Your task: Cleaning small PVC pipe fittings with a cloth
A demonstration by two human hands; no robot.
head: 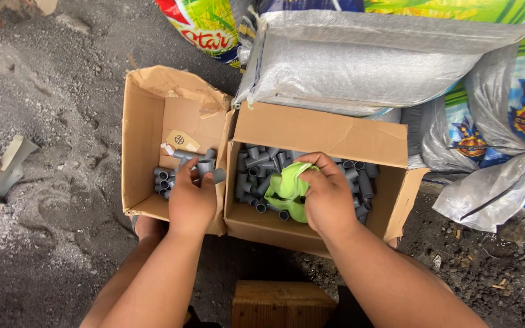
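The left hand (191,203), in the lower middle of the frame, is closed on a grey pipe fitting (205,166) over the left cardboard box (143,121), where more fittings (164,180) lie. Just beside it, the right hand (329,195) is clamped on a crumpled green cloth (287,189) over the right cardboard box (320,132), full of grey fittings (256,170). Behind, in the upper right, lie woven sacks (360,64).

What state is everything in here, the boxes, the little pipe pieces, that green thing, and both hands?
Left cardboard box: open, partly filled.
Right cardboard box: open, fuller.
Grey pipe fittings: loose, jumbled.
Green cloth: crumpled, held.
Left hand: closed around fittings.
Right hand: gripping the cloth.
Woven sacks: stacked, slumped.
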